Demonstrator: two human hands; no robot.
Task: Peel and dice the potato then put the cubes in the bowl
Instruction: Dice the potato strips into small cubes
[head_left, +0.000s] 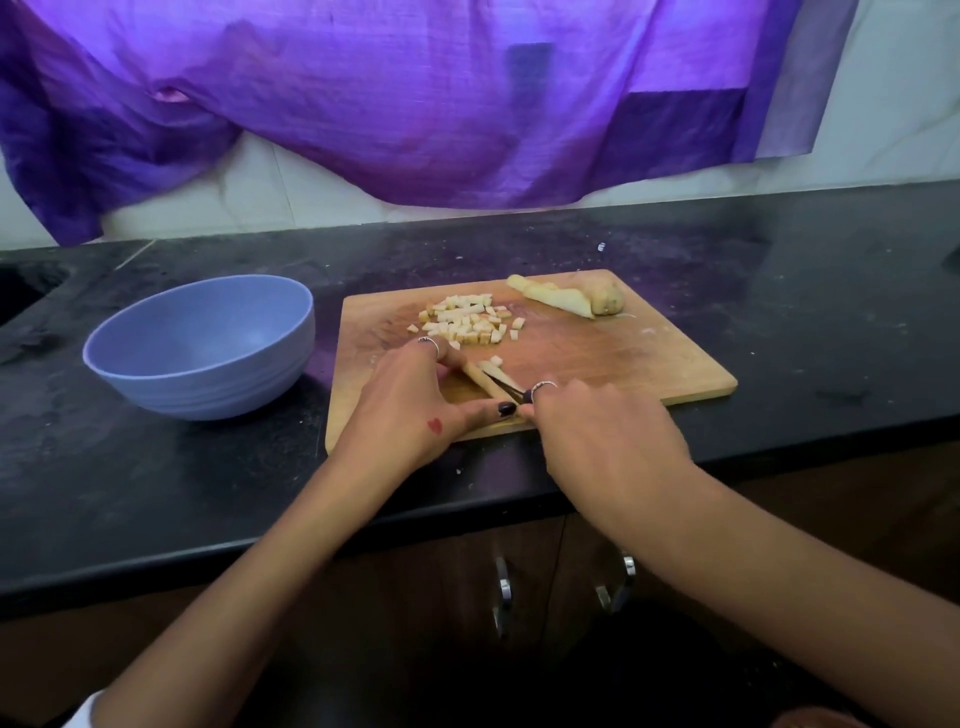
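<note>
Head view: both forearms reach forward over the near edge of the black bench and meet at the front of the wooden cutting board. The left hand lies knuckles-up, its fingers curled down onto a long potato strip, pinning it to the board, with the thumb stretched rightward along the board's near edge; a ring sits on one finger and a small red mark on the back of the hand. The right hand is also knuckles-up, its grip wrapped narrowly round the handle of a knife. Only a short dark stretch of blade shows between the two hands, lying against the strip; the handle itself is hidden under the fingers.

The strip is pale and peeled, angled from upper left to lower right, with a couple of freshly cut bits just beyond its far end. Farther back on the board lies a loose heap of potato cubes, small, cream-coloured, roughly even in size. At the board's far right corner rests the remaining potato piece, pale where cut and with brownish skin on its rounded end.

A blue bowl stands on the bench just left of the board, upright.
</note>
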